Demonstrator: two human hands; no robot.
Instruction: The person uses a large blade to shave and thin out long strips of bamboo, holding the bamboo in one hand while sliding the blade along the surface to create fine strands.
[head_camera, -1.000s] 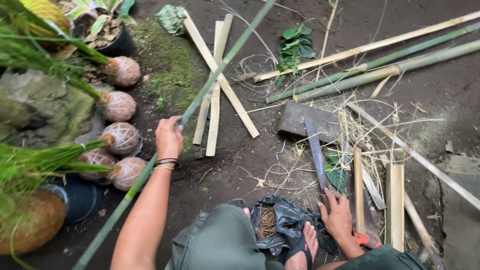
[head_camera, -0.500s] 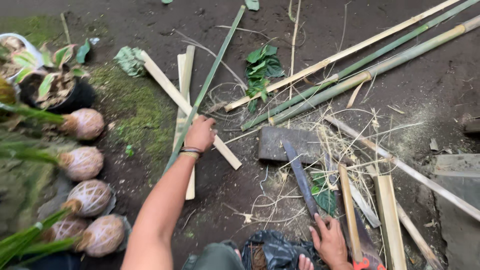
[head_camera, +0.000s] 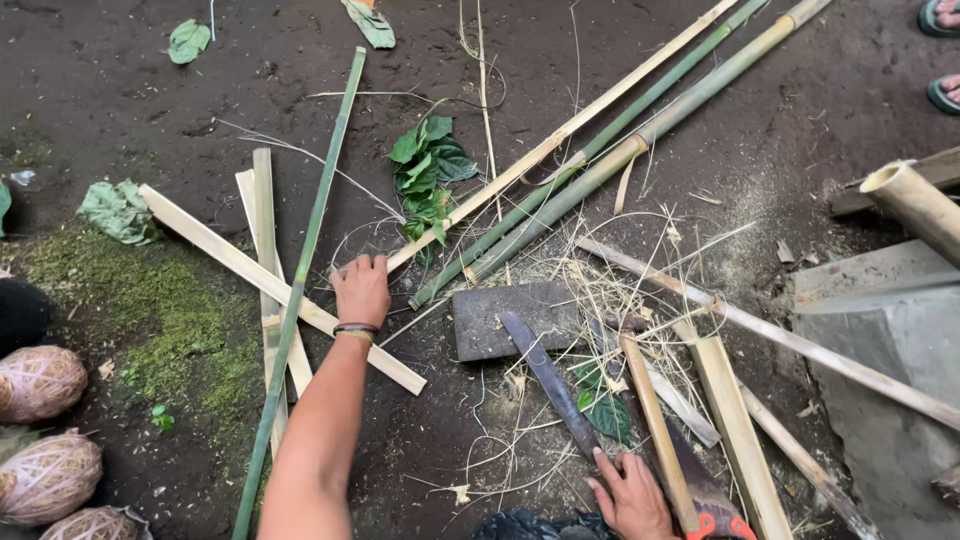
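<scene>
- While the left hand lies fingers together, palm down on the end of a pale split bamboo strip, its grip is not clearly closed; I cannot tell if it clamps.
- Best to pinch that strip firmly beside the green bamboo pole before lifting.
- Right hand, fingers spread, rests on the machete handle, right of that pole.
- A flat dark stone block lies between both hands.
- Bare dark soil all around, with moss and straw scraps.
</scene>
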